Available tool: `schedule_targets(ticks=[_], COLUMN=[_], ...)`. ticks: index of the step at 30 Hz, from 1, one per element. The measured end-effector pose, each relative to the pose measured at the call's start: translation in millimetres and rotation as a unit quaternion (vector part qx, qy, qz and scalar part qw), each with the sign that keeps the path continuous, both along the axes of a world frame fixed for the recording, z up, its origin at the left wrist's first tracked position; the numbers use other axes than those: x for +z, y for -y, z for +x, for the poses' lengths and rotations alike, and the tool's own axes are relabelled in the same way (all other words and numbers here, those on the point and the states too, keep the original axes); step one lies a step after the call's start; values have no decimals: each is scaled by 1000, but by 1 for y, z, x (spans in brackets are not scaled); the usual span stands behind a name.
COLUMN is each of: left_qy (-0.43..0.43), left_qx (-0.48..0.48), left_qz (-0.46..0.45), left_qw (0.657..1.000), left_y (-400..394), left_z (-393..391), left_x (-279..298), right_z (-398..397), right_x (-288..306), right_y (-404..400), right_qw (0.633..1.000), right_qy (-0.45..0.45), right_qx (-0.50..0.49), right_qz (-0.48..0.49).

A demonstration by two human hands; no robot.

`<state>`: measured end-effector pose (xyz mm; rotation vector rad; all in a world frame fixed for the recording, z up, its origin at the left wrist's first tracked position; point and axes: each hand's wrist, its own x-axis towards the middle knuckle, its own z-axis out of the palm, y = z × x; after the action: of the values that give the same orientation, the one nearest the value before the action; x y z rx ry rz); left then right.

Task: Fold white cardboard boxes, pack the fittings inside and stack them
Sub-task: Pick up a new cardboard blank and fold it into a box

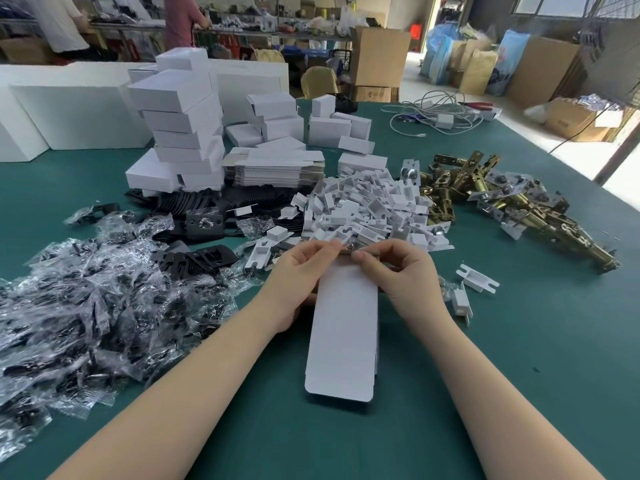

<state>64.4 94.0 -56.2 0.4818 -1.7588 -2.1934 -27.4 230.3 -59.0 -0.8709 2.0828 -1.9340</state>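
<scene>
Two hands at work on one white cardboard box (341, 327), lying near centre on the green surface (519, 341): left hand (301, 268) and right hand (394, 268) both pinching its far end. Probably the folding step; next, squaring the matte sleeve and tucking flaps. Beyond, crinkly plastic bags (104, 299), brassy latches (502, 199), stacked boxes (183, 133).

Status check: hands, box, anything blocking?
Left hand and right hand both pinching far end of the white box. Box open at near end, resting on table. Nothing blocking; white inserts pile just beyond.
</scene>
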Motion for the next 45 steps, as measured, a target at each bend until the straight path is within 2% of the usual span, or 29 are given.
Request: schedule_targets(ticks=[3,10,11,13,16,18,20,22,25,28,31,35,45], left_qy=[14,43,44,56,72,79,61,29,-14,-62,-86,-114,-117], left_qx=[-2,29,39,50,18,43,103,151,181,213,216,190,192], left_qz=[18,69,35,-132,-382,-522,-616,-644,-642,-673,-665,-638,-631], left_qw=[1000,996,998,988,921,848,778,749,745,706,709,738,743], left_y=[0,2,1,-3,-15,-25,-30,-28,-21,-18,-15,-10,-9], left_z=[0,-4,-5,-3,2,6,6,5,4,3,3,4,5], left_x=[-1,-6,-6,-4,0,5,6,5,0,-4,-4,-3,-1], right_z=[2,3,4,6,9,12,17,21,23,23,22,23,21], right_x=[-1,0,0,0,3,6,7,8,11,14,17,19,18], right_y=[1,1,1,1,2,2,3,4,5,3,1,0,-2], right_qw=[1000,998,998,998,992,984,980,981,979,978,971,972,973], right_qy=[-7,51,42,12,5,12,5,11,-7,-27,-51,-73,-117], right_qx=[-23,-6,-14,-45,-118,-154,-162,-146,-144,-134,-149,-136,-102], right_qz=[8,44,49,44,-35,-92,-116,-130,-143,-158,-178,-177,-172])
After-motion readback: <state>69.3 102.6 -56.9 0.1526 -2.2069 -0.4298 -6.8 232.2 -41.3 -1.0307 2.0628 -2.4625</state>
